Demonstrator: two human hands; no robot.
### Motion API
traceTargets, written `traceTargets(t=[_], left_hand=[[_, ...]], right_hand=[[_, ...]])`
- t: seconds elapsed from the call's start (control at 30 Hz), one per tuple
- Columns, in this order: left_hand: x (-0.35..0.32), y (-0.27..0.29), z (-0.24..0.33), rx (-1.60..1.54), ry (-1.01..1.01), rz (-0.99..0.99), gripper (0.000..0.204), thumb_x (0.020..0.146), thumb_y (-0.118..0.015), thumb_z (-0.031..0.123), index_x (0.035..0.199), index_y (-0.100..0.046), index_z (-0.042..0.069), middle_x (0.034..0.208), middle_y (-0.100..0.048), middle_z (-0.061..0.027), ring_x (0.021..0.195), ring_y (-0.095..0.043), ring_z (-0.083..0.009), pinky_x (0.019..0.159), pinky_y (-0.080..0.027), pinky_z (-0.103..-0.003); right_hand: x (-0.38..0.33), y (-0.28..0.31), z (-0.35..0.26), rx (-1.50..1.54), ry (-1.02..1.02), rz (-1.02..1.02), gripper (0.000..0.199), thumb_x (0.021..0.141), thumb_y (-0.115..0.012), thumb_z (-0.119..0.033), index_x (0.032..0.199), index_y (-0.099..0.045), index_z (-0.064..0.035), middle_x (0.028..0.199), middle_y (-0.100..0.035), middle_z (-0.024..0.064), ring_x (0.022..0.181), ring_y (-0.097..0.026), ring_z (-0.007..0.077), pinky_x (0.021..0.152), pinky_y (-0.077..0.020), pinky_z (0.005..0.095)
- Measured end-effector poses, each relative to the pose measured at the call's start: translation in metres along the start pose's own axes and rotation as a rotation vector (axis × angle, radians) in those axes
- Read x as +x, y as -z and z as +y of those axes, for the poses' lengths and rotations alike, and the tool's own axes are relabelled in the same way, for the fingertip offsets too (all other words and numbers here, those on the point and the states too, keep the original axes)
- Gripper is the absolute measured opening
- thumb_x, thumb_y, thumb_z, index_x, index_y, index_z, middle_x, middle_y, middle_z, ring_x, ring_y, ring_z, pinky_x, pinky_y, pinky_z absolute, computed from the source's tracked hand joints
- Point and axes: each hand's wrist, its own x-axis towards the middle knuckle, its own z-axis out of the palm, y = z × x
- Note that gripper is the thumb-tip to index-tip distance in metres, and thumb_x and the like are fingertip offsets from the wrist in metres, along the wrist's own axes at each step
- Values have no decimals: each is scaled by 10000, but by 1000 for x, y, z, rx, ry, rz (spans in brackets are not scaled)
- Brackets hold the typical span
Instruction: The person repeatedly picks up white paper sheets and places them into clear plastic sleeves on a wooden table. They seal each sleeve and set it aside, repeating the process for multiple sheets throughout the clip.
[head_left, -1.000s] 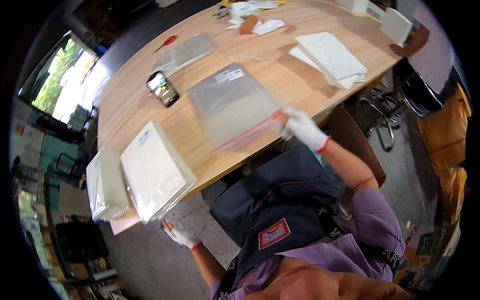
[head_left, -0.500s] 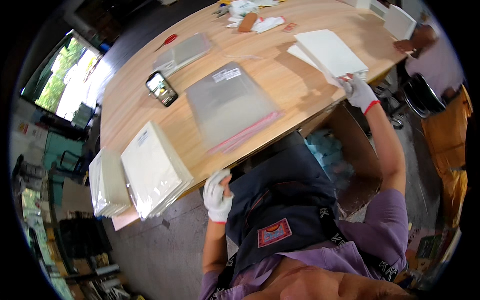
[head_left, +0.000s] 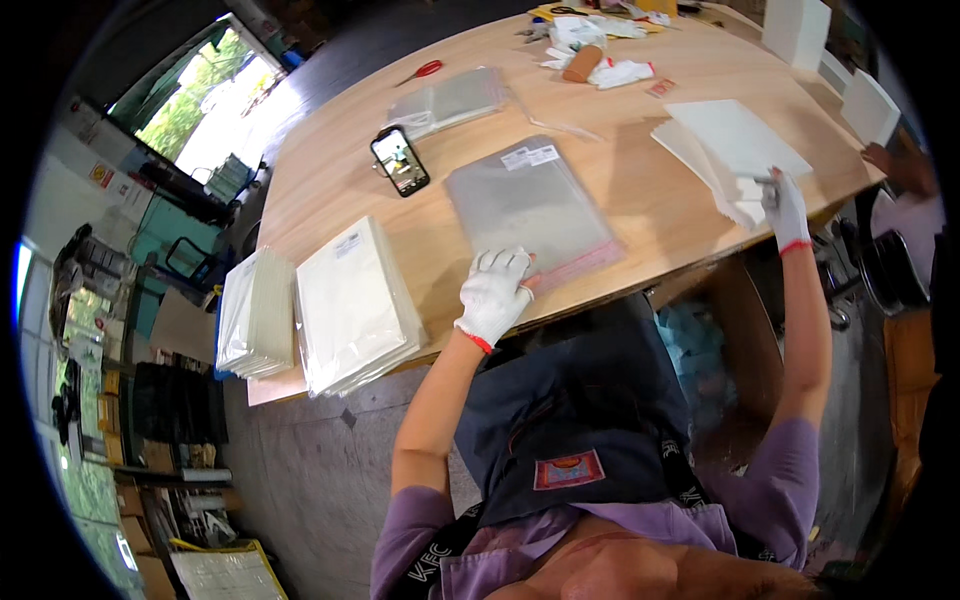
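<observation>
My left hand (head_left: 494, 293), in a white glove with a red cuff, lies with its fingers stretched over the near end of a stack of clear plastic bags (head_left: 520, 195). The bags have pinkish edges toward me, and white labels show at their far end. At the right, my gloved right hand (head_left: 787, 210) has its fingers bent at the near corner of a pile of white sheets (head_left: 735, 140), gripping some of them. Lower sheets fan out to the left; the fingertips are partly hidden.
Two stacks of plastic-wrapped white packs (head_left: 350, 295) stand at the table's left edge. Beyond are a phone (head_left: 400, 160), more clear bags (head_left: 450, 98), red scissors (head_left: 428, 68) and loose gloves (head_left: 622, 73). An open carton (head_left: 745, 320) sits below the table; another person's hand (head_left: 895, 168) is at far right.
My left hand has moved from beside the table's edge up onto the clear bags. My right hand stays at the white sheets, whose lower layers now fan out more. The view has shifted.
</observation>
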Motion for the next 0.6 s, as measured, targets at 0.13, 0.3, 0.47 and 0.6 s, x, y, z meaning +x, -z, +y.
traceTargets(t=[0.13,0.3,0.47,0.6], left_hand=[[2,-1,-9,159,131,-236,354,677,-641,155,1026,-587,138,996,-595,-56,927,-580,-267,777,-485,-398],[10,-10,-26,107,173,-176,296,676,-620,127,969,-583,142,923,-597,-65,868,-587,-271,704,-498,-391],[0,-6,-31,-107,261,-79,250,678,-562,72,918,-590,137,898,-597,-80,899,-571,-299,726,-487,-414],[-11,-11,-29,-154,207,97,296,664,-546,27,931,-598,143,907,-593,-75,897,-562,-300,737,-482,-405]], right_hand=[[-51,27,25,88,-49,-322,262,932,-492,-188,1154,-534,-56,762,-592,13,499,-438,69,425,-345,188],[-180,-34,25,-96,-340,-309,340,853,-554,-188,1145,-518,-17,801,-605,29,488,-528,96,408,-430,223],[-240,-62,33,-91,-603,-530,575,737,-634,-241,1204,-472,54,867,-617,84,592,-592,133,483,-483,229],[-244,-34,58,47,-673,-513,534,773,-619,-212,1220,-466,37,952,-614,95,706,-617,158,568,-506,237]])
